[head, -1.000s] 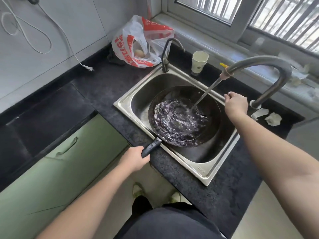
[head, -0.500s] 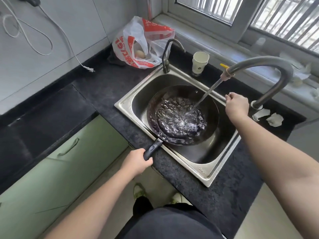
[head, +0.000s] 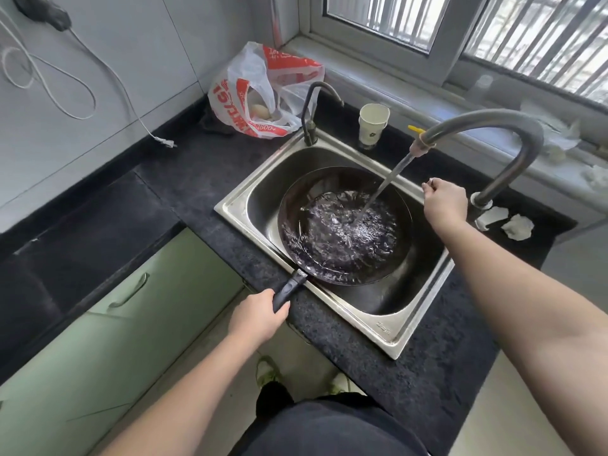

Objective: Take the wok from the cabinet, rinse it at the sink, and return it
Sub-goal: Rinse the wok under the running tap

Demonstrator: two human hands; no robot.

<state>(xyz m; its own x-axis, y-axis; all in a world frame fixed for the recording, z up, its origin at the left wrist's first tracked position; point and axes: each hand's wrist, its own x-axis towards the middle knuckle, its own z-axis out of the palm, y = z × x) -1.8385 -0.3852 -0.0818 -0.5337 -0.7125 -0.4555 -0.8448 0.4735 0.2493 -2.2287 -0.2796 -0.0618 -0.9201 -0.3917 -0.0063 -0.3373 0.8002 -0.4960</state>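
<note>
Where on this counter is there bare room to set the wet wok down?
Bare: the dark counter left of the sink, between plastic bag and cabinet edge. Also the front right corner. Crowded: behind the sink, paper cup, faucet, crumpled tissues.

The wok (head: 345,225) is a round, dark, shallow pan of blackened metal with a thin rim, sitting inside the sink (head: 388,334) and filling most of the basin. It tilts a little, the near-left rim resting up by the sink's front edge. Its black handle (head: 289,288) sticks out over that edge toward the lower left, past the steel lip and over the dark speckled surface (head: 204,179). Water covers the bottom of the pan, churned and glinting, with ripples spreading up the left wall. The sink is a square stainless-steel basin set into the surface, its rim bright and its inside shadowed.
</note>
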